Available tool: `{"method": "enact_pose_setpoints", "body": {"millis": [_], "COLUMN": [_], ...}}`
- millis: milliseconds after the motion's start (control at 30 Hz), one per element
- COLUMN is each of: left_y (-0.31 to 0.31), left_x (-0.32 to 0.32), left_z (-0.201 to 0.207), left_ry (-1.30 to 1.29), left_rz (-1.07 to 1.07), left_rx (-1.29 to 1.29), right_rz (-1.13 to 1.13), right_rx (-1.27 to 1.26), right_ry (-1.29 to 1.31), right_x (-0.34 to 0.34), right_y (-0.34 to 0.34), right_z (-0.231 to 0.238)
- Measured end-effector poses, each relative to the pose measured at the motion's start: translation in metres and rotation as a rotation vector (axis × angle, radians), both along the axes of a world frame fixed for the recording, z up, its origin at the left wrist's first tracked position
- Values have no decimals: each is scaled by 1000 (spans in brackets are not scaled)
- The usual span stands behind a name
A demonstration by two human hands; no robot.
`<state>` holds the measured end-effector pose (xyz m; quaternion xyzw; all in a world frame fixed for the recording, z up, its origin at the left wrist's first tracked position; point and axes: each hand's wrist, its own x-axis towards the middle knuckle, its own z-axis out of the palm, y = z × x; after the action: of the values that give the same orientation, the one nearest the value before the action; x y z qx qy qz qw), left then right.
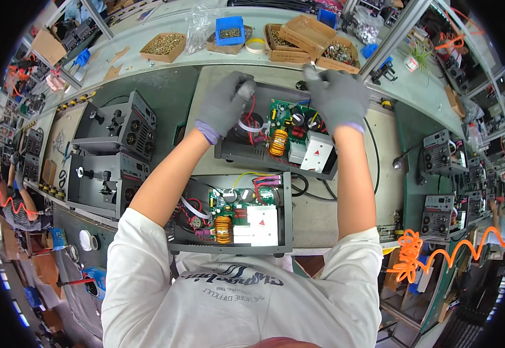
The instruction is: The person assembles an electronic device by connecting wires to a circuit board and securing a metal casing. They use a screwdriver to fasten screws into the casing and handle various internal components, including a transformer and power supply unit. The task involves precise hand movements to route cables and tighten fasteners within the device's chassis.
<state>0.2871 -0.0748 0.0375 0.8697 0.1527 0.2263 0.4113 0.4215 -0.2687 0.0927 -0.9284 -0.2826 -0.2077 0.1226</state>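
In grey gloves, both my hands are over the far open metal case [246, 155], which holds a green circuit board [278, 113], a copper-coloured coil [278, 142] and a white plate [317, 153]. My left hand [227, 104] is at its far left corner, fingers curled; whatever they hold is hidden. My right hand [339, 95] is above its far right part, with thumb and fingers closed around something small, only a light tip showing. Closer to me lies a second open case [229, 250] with a similar board [238, 201] and coil [223, 229].
Two grey cased units [113, 124] with front knobs stand at left. Along the back shelf are a blue bin [230, 32] and cardboard trays of small metal parts [163, 46]. An orange coiled hose [411, 255] hangs at right. Another person [17, 203] sits at far left.
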Motion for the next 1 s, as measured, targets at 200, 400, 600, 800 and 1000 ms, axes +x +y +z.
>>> {"method": "enact_pose_setpoints", "body": {"millis": [200, 400, 600, 800, 1000], "left_y": [21, 28, 22, 24, 22], "left_x": [-2, 7, -2, -2, -2], "left_z": [-24, -41, -35, -34, -38], "left_ry": [-94, -379, -368, -334, -345], "left_rz": [-214, -330, -260, -244, -188], "left_rx": [-297, -217, -223, -214, -169], "right_rz": [155, 756, 608, 621, 659], "right_rx": [80, 510, 325, 355, 314], "right_ry": [294, 633, 142, -97, -190], "right_x": [-1, -43, -41, -45, -43], "right_y": [28, 30, 54, 63, 63], "right_z": [5, -12, -57, -71, -74]}}
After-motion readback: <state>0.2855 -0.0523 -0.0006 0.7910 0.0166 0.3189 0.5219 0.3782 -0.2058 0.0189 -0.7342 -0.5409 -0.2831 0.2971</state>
